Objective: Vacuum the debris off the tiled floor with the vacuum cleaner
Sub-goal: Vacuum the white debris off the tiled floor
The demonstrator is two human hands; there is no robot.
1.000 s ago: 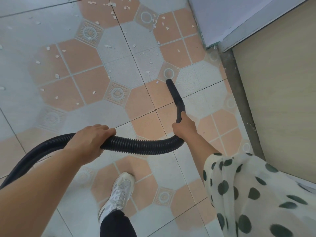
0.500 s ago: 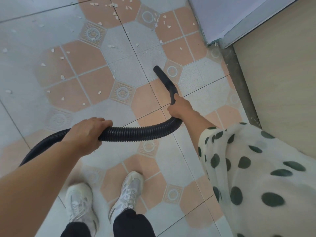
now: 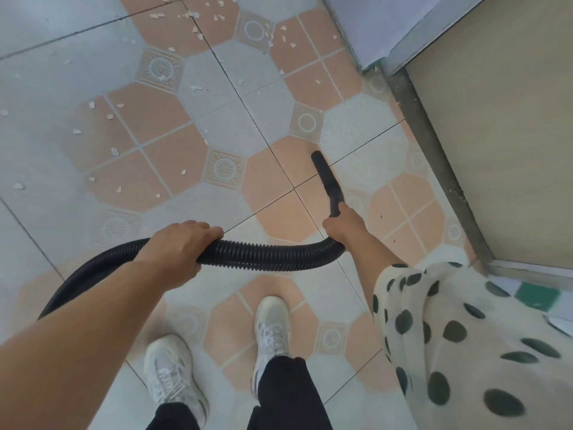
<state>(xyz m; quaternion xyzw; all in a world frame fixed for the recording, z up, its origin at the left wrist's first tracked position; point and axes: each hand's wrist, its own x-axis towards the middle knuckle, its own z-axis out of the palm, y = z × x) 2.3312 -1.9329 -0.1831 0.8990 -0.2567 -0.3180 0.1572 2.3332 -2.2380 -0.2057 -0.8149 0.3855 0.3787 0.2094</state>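
We see the black nozzle (image 3: 328, 181) drawn back toward the person since half a second ago. Its tip then lay beside the ringed tile (image 3: 307, 122), and now it stops short of it, at or just above a peach tile of the tiled floor (image 3: 217, 128) that shows no chips. We judge this a return stroke — the patch by the tip looks done, while the debris (image 3: 189, 15) lies well apart, scattered farther off and to the left. The right hand (image 3: 342, 226) has its fingers clenched round the nozzle's base. The left hand (image 3: 176, 246) keeps its fingers wrapped over the ribbed hose (image 3: 263, 254), as before. Both white shoes (image 3: 172, 367) show now — a second ago only one did.
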